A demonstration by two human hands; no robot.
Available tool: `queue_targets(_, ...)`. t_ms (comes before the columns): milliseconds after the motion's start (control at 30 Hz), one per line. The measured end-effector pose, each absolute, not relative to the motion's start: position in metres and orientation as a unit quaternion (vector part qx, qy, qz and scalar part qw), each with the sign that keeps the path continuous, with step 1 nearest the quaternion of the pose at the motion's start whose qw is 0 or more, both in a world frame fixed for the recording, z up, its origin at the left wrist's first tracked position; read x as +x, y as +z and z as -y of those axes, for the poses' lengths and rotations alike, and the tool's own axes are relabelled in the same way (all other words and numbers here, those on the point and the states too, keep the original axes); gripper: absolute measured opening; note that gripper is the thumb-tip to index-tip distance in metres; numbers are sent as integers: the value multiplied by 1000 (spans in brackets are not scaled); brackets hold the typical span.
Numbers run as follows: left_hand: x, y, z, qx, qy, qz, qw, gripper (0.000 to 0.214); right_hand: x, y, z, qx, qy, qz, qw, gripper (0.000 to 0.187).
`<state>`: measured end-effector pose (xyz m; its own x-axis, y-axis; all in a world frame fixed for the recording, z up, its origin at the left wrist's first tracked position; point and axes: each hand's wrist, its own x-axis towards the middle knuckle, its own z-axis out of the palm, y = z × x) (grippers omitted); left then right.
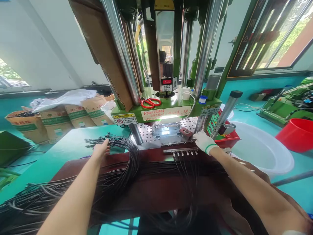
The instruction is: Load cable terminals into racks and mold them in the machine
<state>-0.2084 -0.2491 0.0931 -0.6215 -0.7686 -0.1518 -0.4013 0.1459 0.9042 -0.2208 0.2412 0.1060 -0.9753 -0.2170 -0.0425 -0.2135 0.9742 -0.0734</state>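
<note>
My left hand [100, 150], bare, is at the tips of a thick bundle of black cables [133, 153] on the left of the bench. Its fingers are curled in at the cable ends; how many they hold cannot be made out. My right hand [204, 143], in a white glove with a green cuff edge, has its fingers closed at the right end of a narrow metal bar [178, 143]. In front of that bar lies a second metal bar [180, 150] with several cable ends set along it, their black leads hanging toward me. A reddish-brown block [186, 132] sits beside my right fingertips.
A green press with steel columns [135, 133] stands ahead over a perforated metal plate [145, 132]. Red-handled scissors [151, 103] and a white spool [186, 94] rest on its ledge. At right are a white tub [286, 160] and a red bucket [297, 135]; paper sacks [56, 119] stand left.
</note>
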Motion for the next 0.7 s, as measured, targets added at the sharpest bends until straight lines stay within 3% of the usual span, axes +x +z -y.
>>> queue_targets(100,-199,100,262,398,-476,781,66,40,-204,112,-250,-157,11,-987,38,37)
queue_targets(267,-154,124,194,161,-500,850,24,41,-187,111,-253,-215,72,-970,82,42)
queue_targets(400,-89,118,88,-70,-528,798,-281,40,-188,120,-242,-221,81,-967,101,45)
queue_targets(433,-76,110,66,-96,-523,787,-312,39,-189,125,-239,-219,80,-966,109,44)
queue_targets(533,-53,86,19,-94,-543,764,-336,44,-194,140,-231,-204,70,-968,127,37)
queue_targets(700,-54,75,-17,-14,-712,607,-354,46,-196,153,-219,-180,25,-975,128,34)
